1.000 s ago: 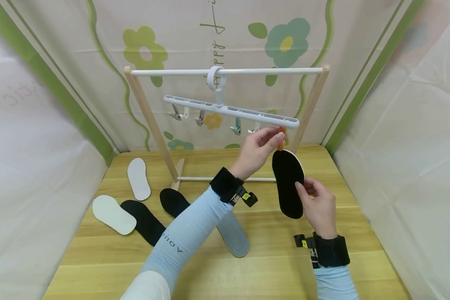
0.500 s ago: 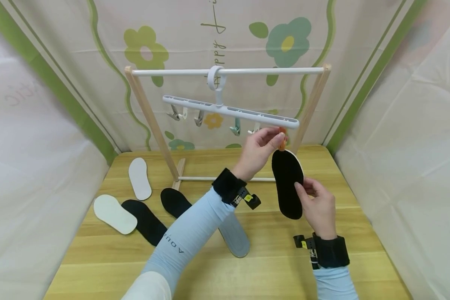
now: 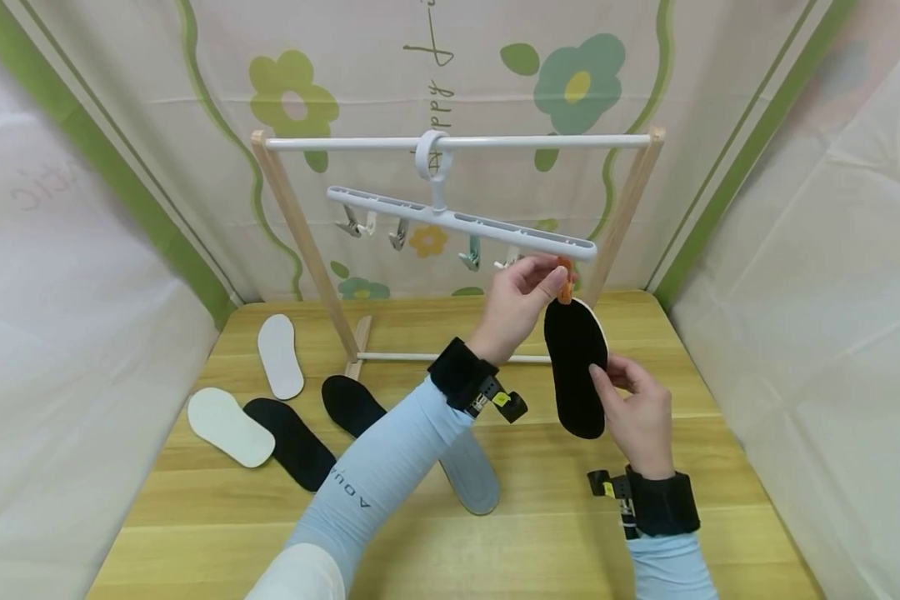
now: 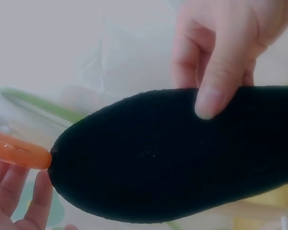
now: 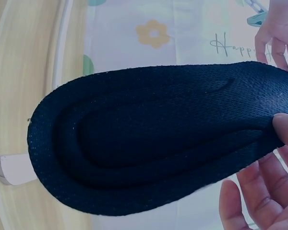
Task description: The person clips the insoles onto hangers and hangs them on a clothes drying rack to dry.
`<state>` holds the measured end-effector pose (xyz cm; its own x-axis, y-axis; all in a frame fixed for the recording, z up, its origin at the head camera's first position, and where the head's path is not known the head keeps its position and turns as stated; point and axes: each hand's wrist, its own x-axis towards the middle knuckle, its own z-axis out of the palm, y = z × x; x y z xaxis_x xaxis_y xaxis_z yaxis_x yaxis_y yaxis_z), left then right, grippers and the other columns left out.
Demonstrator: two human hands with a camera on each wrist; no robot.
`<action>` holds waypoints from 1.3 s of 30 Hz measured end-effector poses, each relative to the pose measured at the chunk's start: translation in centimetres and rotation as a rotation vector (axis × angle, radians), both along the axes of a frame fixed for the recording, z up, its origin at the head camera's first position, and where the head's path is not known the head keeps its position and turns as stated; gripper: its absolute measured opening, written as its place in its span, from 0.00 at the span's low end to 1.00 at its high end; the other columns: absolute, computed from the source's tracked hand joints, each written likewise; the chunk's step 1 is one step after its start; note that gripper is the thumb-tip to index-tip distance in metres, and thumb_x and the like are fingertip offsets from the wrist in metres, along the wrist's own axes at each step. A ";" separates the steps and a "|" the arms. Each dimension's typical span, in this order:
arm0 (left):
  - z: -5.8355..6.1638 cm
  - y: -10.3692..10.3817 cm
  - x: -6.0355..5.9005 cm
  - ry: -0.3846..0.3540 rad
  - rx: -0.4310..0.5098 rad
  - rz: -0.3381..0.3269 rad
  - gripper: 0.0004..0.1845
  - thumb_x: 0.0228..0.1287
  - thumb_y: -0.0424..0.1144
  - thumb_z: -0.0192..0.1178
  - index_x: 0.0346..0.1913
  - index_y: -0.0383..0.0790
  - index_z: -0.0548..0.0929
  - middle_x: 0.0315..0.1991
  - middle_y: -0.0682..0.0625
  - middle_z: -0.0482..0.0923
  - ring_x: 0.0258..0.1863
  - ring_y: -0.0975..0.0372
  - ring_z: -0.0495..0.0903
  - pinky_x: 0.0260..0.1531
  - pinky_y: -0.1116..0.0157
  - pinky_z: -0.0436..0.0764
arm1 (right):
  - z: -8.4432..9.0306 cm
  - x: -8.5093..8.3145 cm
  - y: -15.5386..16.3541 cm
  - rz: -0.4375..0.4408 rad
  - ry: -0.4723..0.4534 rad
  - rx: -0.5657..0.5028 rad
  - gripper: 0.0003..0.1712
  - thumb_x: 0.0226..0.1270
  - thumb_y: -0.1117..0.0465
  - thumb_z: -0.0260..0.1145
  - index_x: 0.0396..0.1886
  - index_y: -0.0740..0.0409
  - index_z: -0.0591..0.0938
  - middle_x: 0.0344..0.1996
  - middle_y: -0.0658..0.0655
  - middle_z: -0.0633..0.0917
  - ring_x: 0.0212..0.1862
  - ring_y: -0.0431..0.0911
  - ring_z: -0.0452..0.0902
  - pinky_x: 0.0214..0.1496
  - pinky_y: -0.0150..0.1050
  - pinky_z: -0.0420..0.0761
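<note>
Nothing has shifted: left hand (image 3: 521, 304) still pinches the orange clip (image 3: 566, 285) at the black insole (image 3: 576, 367), which right hand (image 3: 637, 417) grips.

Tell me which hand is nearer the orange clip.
Left. The left hand pinches the orange clip under the hanger's right end. The right hand is lower down, holding the black insole's side edge.
</note>
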<state>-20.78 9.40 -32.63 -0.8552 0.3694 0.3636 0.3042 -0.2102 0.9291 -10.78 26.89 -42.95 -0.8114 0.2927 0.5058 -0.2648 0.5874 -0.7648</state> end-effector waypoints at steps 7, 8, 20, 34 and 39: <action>0.1 0.1 0.1 0.009 0.032 0.005 0.15 0.74 0.36 0.56 0.56 0.29 0.78 0.49 0.38 0.82 0.49 0.59 0.81 0.55 0.66 0.78 | -0.1 0.0 0.0 0.011 0.004 0.002 0.09 0.66 0.65 0.70 0.43 0.66 0.85 0.34 0.58 0.87 0.36 0.33 0.78 0.42 0.21 0.75; 0.1 0.1 0.1 0.010 0.040 0.004 0.15 0.74 0.35 0.56 0.56 0.29 0.78 0.49 0.38 0.82 0.49 0.59 0.82 0.55 0.66 0.78 | -0.1 0.0 0.0 0.011 0.003 0.003 0.09 0.66 0.65 0.70 0.43 0.65 0.85 0.34 0.58 0.87 0.36 0.33 0.78 0.43 0.21 0.75; 0.0 0.3 -0.2 0.043 0.089 0.003 0.12 0.74 0.32 0.55 0.54 0.28 0.80 0.48 0.38 0.84 0.48 0.58 0.84 0.53 0.63 0.80 | -0.3 0.0 -0.1 0.025 0.011 0.001 0.09 0.66 0.65 0.70 0.42 0.65 0.85 0.33 0.58 0.87 0.36 0.33 0.78 0.43 0.21 0.75; 0.1 0.3 -0.2 0.042 0.099 0.021 0.12 0.73 0.32 0.57 0.51 0.27 0.81 0.45 0.37 0.85 0.46 0.57 0.85 0.53 0.63 0.80 | -0.3 0.0 -0.2 0.009 0.003 0.002 0.09 0.65 0.64 0.71 0.43 0.65 0.85 0.34 0.58 0.87 0.36 0.32 0.78 0.42 0.20 0.75; 0.1 0.3 -0.1 0.054 0.089 0.039 0.12 0.73 0.34 0.57 0.51 0.29 0.82 0.44 0.39 0.86 0.45 0.59 0.85 0.52 0.64 0.80 | -0.4 0.1 -0.2 0.013 0.006 0.001 0.09 0.66 0.64 0.70 0.42 0.65 0.85 0.34 0.58 0.87 0.36 0.32 0.78 0.43 0.21 0.75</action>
